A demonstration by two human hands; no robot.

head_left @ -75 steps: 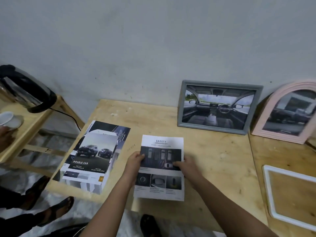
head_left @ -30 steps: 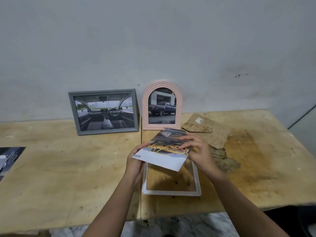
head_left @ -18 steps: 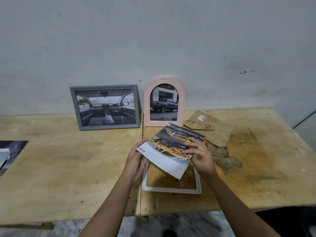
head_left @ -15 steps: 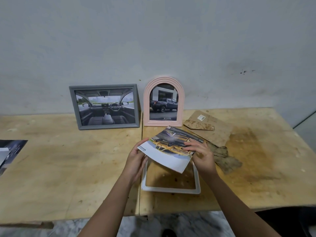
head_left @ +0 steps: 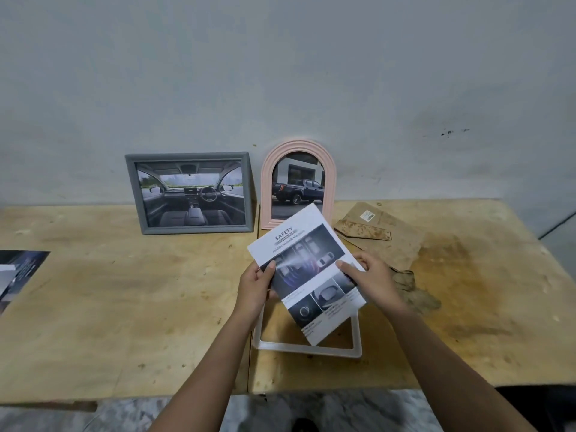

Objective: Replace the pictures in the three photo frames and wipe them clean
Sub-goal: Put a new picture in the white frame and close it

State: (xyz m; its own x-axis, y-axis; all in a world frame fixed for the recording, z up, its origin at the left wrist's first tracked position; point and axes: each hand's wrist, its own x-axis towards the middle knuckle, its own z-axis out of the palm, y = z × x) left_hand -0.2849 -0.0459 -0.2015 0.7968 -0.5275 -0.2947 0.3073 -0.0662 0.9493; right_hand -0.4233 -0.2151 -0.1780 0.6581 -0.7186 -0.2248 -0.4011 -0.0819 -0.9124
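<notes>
I hold a printed sheet headed SAFETY (head_left: pixel 304 260) tilted above a white rectangular frame (head_left: pixel 307 349) that lies flat and empty on the wooden table (head_left: pixel 124 307). My left hand (head_left: pixel 257 288) pinches the sheet's left edge, and my right hand (head_left: pixel 372 280) pinches its right edge. A grey frame (head_left: pixel 190 193) with a car-interior picture leans against the wall. Beside it stands a pink arched frame (head_left: pixel 297 182) showing a dark pickup truck.
A brown backing board with its stand (head_left: pixel 377 229) and a crumpled brown cloth (head_left: pixel 414 291) lie right of the white frame. A car brochure (head_left: pixel 18 272) lies at the table's left edge. The right part of the table is stained.
The sheet has been turned over: the yellow car picture faced up before, now the SAFETY side faces me. Both hands keep hold of it over the white frame.
</notes>
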